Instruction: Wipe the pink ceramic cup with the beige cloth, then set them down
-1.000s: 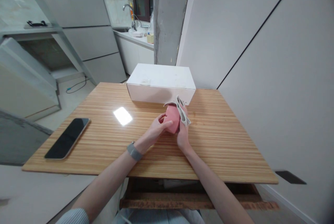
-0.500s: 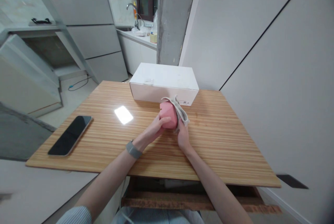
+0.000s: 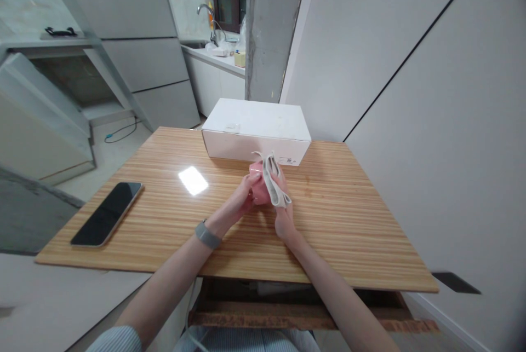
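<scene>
A pink faceted object [image 3: 259,192], shaped like a small cup or pot, is held over the middle of the table. My left hand [image 3: 245,194] grips its left side, thumb toward me. A folded light-grey cloth [image 3: 272,182] lies against its right side. My right hand [image 3: 284,211] is closed on that cloth, fingers behind it, pressing it to the pink object. The cloth hides much of the object's right side, and its exact kind does not show.
A white box [image 3: 257,144] stands on the wood-grain table [image 3: 349,220] just beyond my hands. At the left lies a black phone [image 3: 107,214]. An open drawer [image 3: 296,313] juts out below the table's front edge. A white wall panel rises at the right.
My right hand has shifted the cloth, which now stands folded across more of the pink object's right side. The pink object has turned in my left hand, whose thumb sits higher.
</scene>
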The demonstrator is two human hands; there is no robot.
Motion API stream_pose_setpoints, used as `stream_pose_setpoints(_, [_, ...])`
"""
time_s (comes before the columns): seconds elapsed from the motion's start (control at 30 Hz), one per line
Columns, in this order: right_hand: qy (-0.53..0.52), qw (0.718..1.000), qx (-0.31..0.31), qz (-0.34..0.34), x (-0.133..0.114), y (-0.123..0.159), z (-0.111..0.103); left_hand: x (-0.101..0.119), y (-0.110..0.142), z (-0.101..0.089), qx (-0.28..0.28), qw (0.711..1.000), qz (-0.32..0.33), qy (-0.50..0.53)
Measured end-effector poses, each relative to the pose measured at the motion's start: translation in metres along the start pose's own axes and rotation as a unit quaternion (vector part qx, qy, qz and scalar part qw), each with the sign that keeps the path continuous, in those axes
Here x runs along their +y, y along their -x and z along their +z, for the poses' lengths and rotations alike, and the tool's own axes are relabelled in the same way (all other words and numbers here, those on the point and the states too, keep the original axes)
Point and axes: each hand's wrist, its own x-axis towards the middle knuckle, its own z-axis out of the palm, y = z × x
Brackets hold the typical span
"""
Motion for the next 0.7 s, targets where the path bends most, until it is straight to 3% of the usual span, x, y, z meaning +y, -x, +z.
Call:
stream_pose_setpoints(0.1, [-0.005,1.000,-0.021,0.008,0.003,-0.003,-0.002,0.002,0.004,0.003,-0.008,0.999,-0.048,0.008])
stream_pose_setpoints(0.3, [-0.046,0.987,0.152,0.000,0.011,-0.017,-0.009,0.009,0.014,0.010,0.034,0.994,0.024,-0.105])
stream_pose_setpoints(0.37, [-0.054,0.984,0.168,0.001,0.011,-0.015,-0.010,0.010,0.015,0.013,0.042,0.991,0.018,-0.123])
stream_pose_setpoints(0.53, [-0.027,0.992,0.120,-0.033,0.008,-0.001,-0.011,0.009,0.013,0.009,-0.018,0.996,-0.056,-0.064])
stream_pose_setpoints(0.7, [0.031,0.999,-0.039,-0.003,0.005,0.005,-0.017,0.012,0.012,0.000,-0.115,0.985,-0.115,0.055])
